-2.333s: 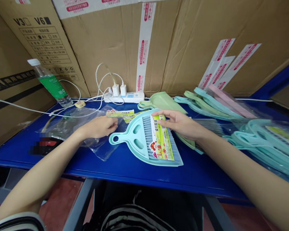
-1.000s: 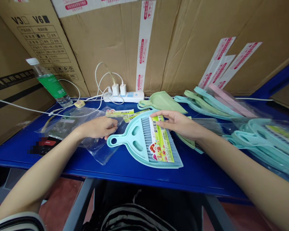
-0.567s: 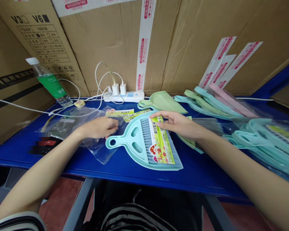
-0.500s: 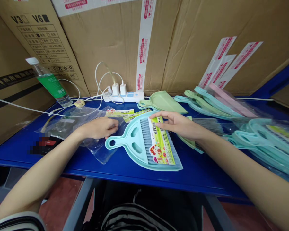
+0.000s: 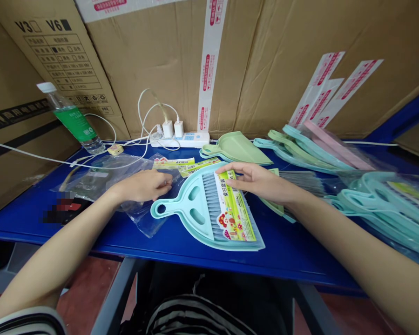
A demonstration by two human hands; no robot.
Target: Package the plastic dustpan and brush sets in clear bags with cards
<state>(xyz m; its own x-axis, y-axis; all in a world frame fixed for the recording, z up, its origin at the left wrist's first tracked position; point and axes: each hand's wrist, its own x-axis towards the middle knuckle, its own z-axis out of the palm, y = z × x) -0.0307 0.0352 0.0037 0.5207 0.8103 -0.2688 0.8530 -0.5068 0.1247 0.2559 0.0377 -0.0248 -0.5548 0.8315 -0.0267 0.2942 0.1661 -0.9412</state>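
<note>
Since the light-blue dustpan-and-brush set [image 5: 206,209] at frame centre has shifted slightly to lower left, its label card [image 5: 236,211] seems to travel along, touched by the half-open right hand [image 5: 254,180], grip uncertain, while the left hand [image 5: 143,185] is loosely curled, its hold hidden.

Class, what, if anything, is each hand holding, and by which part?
The right hand holds the printed card by its far end. The left hand is curled over the plastic bag; whether it grips anything cannot be told.
</note>
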